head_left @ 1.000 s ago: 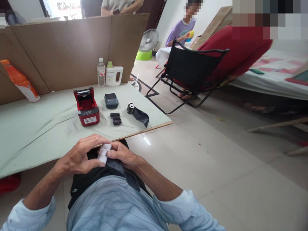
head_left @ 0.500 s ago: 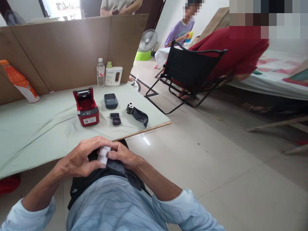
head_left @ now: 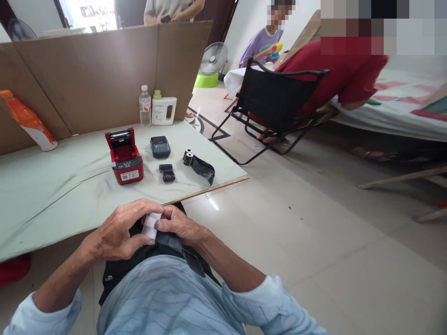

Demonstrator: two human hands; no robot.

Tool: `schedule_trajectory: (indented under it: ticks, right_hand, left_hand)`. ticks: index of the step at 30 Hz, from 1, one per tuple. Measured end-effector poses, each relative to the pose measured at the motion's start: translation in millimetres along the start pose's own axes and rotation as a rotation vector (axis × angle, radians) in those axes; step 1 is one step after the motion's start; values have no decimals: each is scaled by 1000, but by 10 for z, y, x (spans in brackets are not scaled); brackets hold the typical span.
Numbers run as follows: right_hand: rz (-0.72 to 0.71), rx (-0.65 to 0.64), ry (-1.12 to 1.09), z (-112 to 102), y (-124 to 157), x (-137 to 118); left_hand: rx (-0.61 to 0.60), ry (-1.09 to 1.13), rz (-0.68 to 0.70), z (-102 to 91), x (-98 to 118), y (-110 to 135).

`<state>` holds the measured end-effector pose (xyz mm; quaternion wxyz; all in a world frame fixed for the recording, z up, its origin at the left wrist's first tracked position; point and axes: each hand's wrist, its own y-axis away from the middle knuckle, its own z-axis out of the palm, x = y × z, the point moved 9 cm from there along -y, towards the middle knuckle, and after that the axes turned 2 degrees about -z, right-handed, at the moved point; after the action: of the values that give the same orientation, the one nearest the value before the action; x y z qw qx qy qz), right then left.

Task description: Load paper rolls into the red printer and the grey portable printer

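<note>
My left hand (head_left: 118, 230) and my right hand (head_left: 178, 225) meet over my lap, just below the table's front edge. Between their fingertips they pinch a small white paper roll (head_left: 151, 225) with a dark strip hanging from it. On the pale green table (head_left: 52, 186) a red label printer (head_left: 125, 158) stands with its lid up. To its right lie a small dark grey printer (head_left: 160, 146), a black roll (head_left: 167, 172), and another roll with a dark unrolled strip (head_left: 199, 165).
A water bottle (head_left: 145, 106), a white jug (head_left: 164, 108) and an orange bottle (head_left: 28, 121) stand against the cardboard screen (head_left: 98, 74). A black folding chair (head_left: 275, 107) holds a person in red; another person sits beyond, near a fan (head_left: 213, 58).
My hands stay together on the white roll with only small finger shifts. The view has drifted slightly.
</note>
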<state>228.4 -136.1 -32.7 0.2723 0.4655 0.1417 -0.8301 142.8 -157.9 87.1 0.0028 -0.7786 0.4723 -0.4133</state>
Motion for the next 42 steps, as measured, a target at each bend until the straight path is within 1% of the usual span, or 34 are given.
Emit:
schedule_trajectory:
  ticks: [4,6,8,11,14,17,18,20,21,22,23,24,25,27,28,30,32,34,36,39,42]
  right_hand:
    - [48,-44,-33,20,5,86]
    - [51,-50,-38,4,11,124]
    - [37,-64,-24,-14,16,148]
    - [19,-99,2,-20,12,169]
    - [9,-43,10,-64,-20,165]
    - [-17,42,29,-131,-53,67]
    - [-32,66,45,-166,-59,0]
    - [-81,142,91,-300,-61,-203]
    - [-116,195,117,-397,-54,-335]
    - [-161,259,140,-508,-40,-479]
    - [-206,321,158,-619,-20,-620]
    - [-248,374,170,-720,2,-745]
    - [-282,418,175,-808,23,-841]
    - [-316,485,175,-950,57,-928]
    - [-318,514,174,-1010,72,-920]
    - [-301,566,181,-1116,96,-832]
    - [-270,594,197,-1202,110,-706]
    - [-241,594,207,-1260,102,-604]
    - [-222,579,207,-1289,72,-563]
    - [-212,547,214,-1287,-17,-608]
    - [-209,506,260,-1264,-139,-703]
  left_hand:
    - [72,6,-76,14,-118,66]
    - [94,28,-95,29,-143,101]
    - [63,24,-60,75,-93,113]
    - [-26,-58,27,160,38,99]
    - [-50,-144,61,169,98,55]
    - [-43,-175,49,69,54,-2]
    - [-22,-181,34,-16,1,-20]
    - [94,-207,-39,-313,-210,-45]
    - [200,-234,-108,-526,-379,-37]
    - [312,-273,-208,-750,-595,-7]
    - [394,-310,-315,-942,-833,36]
    - [423,-343,-405,-1072,-1076,69]
    - [405,-368,-481,-1142,-1318,86]
    - [300,-406,-595,-1146,-1758,94]
    - [258,-424,-631,-1118,-1928,94]
    - [206,-443,-648,-1024,-2138,75]
    - [198,-446,-638,-928,-2205,51]
    - [209,-464,-643,-859,-2190,47]
    - [225,-507,-663,-821,-2139,61]
    - [246,-554,-657,-787,-2045,74]
    - [236,-568,-600,-757,-1978,54]
